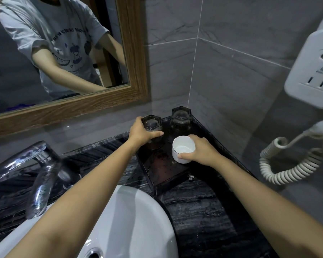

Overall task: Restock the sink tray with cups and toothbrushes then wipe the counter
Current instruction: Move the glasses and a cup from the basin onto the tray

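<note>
Black marble makes the bench (198, 207), and at its far right corner, where the two grey tiled walls meet, stands a dark tray (160, 172) with wet spots on its floor. My left hand (141, 132) grasps a glass cup (153, 131) from the side, fingers wrapped around its wall, at the far left corner of the tray; I cannot tell if its bottom touches the tray. A second glass cup (181, 119) stands upright at the far right corner of the tray, apart from my hands. My right hand (201, 150) grasps a white cup (183, 148), thumb on the near side and fingers on the far side. This cup is upright with the opening upward, at the right side of the tray, just in front of the second glass cup.

Near the left edge of the bench is the white sink (131, 220), with the metal tap (39, 168) behind it. Both my forearms reach over the sink toward the tray. On the wall above hangs a mirror (67, 53) in a wooden frame, which shows a person in a light printed T-shirt. On the right wall is a white hair dryer unit (309, 75) with a coiled cord (274, 164).
</note>
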Demonstrator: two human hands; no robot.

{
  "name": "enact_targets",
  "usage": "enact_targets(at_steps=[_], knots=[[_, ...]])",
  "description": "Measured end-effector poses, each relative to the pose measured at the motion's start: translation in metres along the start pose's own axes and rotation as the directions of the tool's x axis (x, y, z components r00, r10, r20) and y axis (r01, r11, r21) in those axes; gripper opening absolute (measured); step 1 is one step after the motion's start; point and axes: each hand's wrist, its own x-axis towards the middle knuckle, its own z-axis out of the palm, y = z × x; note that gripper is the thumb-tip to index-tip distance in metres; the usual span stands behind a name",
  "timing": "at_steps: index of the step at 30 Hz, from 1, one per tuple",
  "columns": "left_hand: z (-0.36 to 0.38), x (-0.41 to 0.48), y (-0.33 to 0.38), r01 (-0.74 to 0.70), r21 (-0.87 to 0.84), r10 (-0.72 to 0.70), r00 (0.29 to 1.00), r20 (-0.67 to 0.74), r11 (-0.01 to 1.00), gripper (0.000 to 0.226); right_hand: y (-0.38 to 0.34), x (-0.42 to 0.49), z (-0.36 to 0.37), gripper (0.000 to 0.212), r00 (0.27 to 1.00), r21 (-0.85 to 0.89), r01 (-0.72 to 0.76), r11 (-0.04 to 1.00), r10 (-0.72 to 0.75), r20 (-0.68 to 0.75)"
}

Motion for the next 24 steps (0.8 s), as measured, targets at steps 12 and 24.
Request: enact_targets(at_steps=[12,24], knots=[[-0.004,-0.009,-0.016,-0.064,-0.046,0.065,0.998,0.021,0.997,0.107,0.007,-0.005,-0.003,0.093,0.999,0.02,0.017,1.0,-0.018,0.043],[0.065,-0.074,-0.039,-0.253,-0.003,0.253,0.967,-0.016,0.968,0.077,0.032,-0.007,-0.004,0.028,0.961,0.17,-0.04,0.985,0.085,-0.262]])
